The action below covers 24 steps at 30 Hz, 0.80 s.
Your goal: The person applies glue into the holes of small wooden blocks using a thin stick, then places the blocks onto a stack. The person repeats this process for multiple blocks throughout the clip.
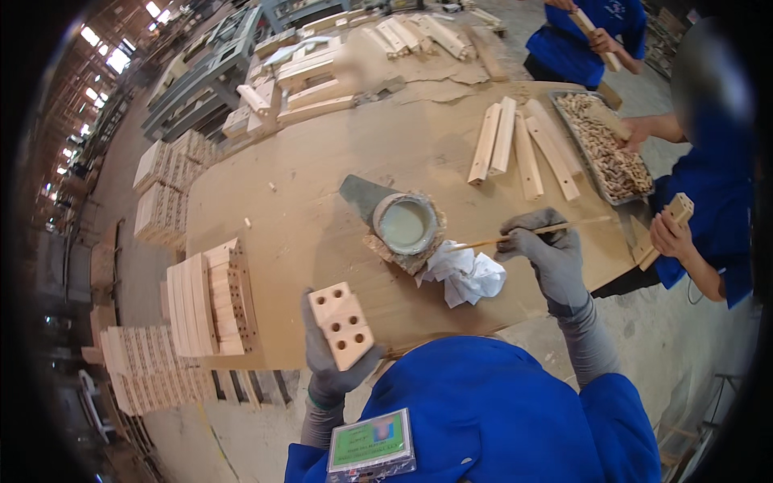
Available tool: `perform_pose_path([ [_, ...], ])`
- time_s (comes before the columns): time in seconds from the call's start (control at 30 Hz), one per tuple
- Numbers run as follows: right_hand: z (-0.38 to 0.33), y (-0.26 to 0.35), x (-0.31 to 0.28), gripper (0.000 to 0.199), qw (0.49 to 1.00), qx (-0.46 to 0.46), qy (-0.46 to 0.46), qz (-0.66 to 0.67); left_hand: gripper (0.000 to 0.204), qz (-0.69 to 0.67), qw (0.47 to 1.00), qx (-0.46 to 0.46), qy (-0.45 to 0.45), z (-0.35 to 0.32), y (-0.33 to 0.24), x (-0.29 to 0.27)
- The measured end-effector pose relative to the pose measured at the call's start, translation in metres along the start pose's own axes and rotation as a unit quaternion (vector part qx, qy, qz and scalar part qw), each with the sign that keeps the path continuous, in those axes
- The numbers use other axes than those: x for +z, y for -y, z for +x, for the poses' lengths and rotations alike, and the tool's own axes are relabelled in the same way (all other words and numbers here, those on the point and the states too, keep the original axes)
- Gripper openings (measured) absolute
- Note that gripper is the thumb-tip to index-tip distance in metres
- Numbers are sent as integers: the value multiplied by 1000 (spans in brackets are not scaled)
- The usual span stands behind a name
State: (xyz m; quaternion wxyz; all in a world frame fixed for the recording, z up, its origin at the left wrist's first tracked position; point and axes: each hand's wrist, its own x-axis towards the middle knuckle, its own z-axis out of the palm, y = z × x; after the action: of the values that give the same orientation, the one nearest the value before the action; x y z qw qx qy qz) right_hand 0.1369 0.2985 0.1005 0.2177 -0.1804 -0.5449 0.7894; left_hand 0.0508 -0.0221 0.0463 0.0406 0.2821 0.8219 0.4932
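Observation:
My left hand, in a grey glove, is closed around a few wooden pieces held side by side. Their end faces point up and show several round drilled holes. A thin wooden stick is pinched in my gloved right hand. Its left end lies over a crumpled white paper or cloth, and too little shows to tell if it has bristles. Left of that, a round pot of whitish liquid sits in a rough, crusted holder. A grey flap sticks out behind the pot.
The table has stacked drilled wood pieces at left and loose bars at right. A tray of wooden dowels stands near a co-worker's hand. Another person holds a bar. More stacks stand beyond the left edge.

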Motion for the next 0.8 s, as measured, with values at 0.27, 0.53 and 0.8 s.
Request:
perform_pose_path([
  [0.27, 43, -53, 9, 17, 990, 49, 71, -111, 101, 104, 989, 101, 18, 13, 2, 6],
  [0.53, 43, -74, 17, 13, 975, 21, 88, -204, 97, 65, 989, 125, 40, 33, 13, 5],
  [0.8, 9, -61, 20, 15, 996, 78, -33, 18, 101, 2, 997, 11, 82, 50, -5, 16],
])
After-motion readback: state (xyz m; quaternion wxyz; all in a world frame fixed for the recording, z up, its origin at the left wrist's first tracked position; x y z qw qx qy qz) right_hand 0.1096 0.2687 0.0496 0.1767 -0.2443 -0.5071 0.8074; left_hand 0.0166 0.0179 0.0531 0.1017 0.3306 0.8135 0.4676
